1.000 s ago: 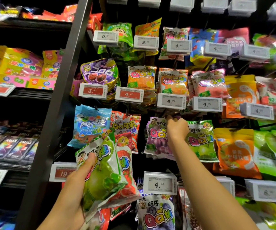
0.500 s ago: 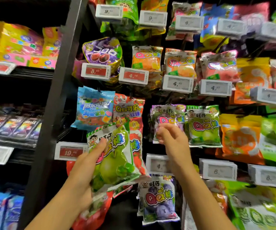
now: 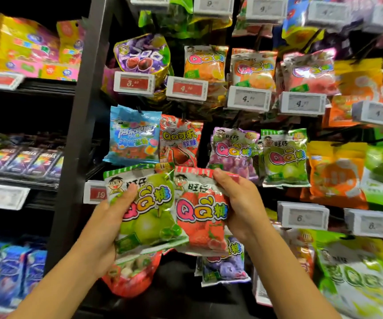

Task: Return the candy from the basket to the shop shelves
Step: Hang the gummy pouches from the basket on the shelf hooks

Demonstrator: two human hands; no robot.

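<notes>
Before the candy rack, two hands hold two glossy plastic packs side by side, their edges overlapping at centre. At 9 o'clock of that pair, the left hand grips the green pack, thumb pressed across its printed front and fingers curled behind; a second, red bag hangs below the same hand, though whether the fingers pinch it too cannot be told. At 3 o'clock, the right hand clasps the red pack, thumb on the top corner, fingers wrapped round the side edge. Both packs are flat, rectangular pillows with crimped top seams and a cartoon face at the upper left.

Toward 12 o'clock, four packs hang in one row on the pegs: a blue pack, a cola pack, a purple pack and a green hanging pack. Higher, a rounder purple pouch hangs with three orange and pink packs to its right. Two red tags and several white tags, all small hard rectangles, stand in front of the rows. A dark metal post runs upright at 10 o'clock, and shelves of boxed sweets lie beyond it. One more purple pack hangs at 6 o'clock, under the red one.
</notes>
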